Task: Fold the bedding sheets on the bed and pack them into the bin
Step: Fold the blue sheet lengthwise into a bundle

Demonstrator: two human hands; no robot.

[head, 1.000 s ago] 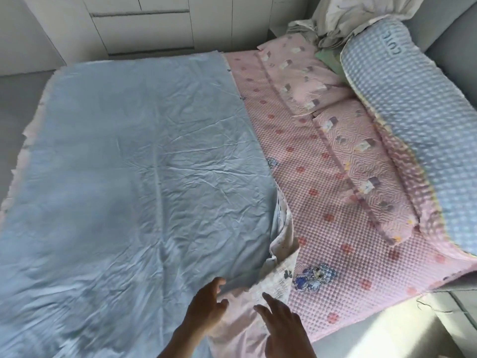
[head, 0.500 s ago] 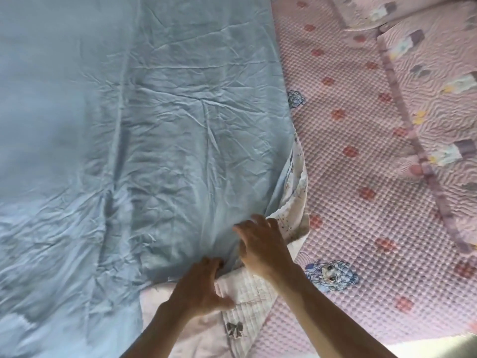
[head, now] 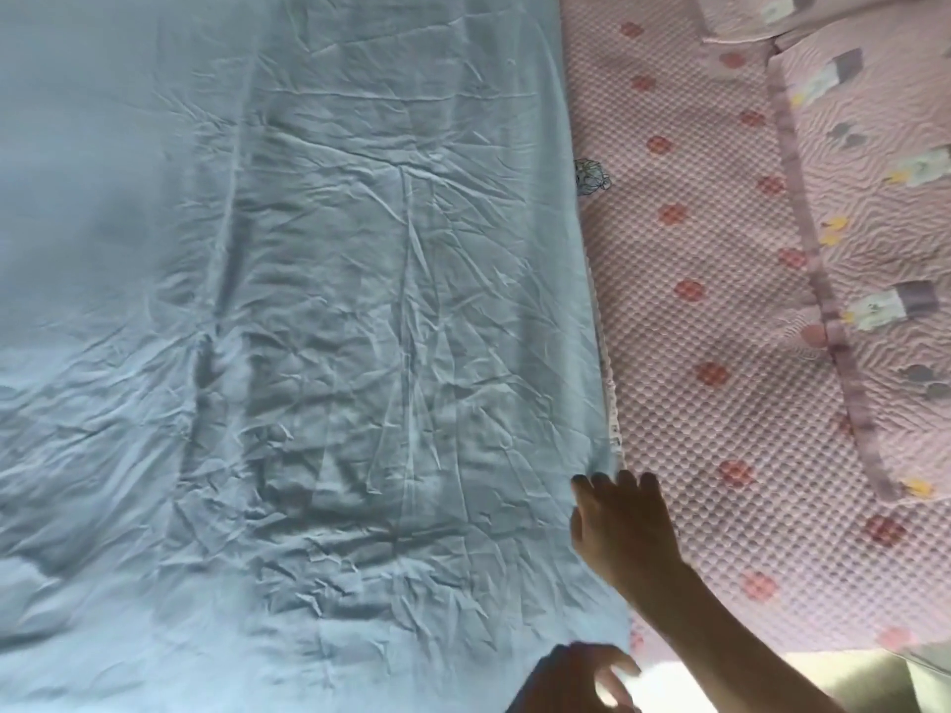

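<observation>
Head view, looking down on bed. Blue sheet spread flat over the frame from 12 through 9 to 6 o'clock; heavily creased, long fold lines running 12 to 6; its right edge runs straight from 12 down toward 5 o'clock. A thin strip of white printed fabric shows along that edge at about 4 o'clock. Pink waffle-textured cover with red check dots fills 1 to 4 o'clock; pink quilted piece with a mauve border lies over it at 2 o'clock. Right hand at 5 o'clock, fingers extended, tips resting on the sheet's edge. Left hand at 6 o'clock, at the sheet's near corner; blurred, grip cannot be told. Sunlit pale floor at the lower right.
</observation>
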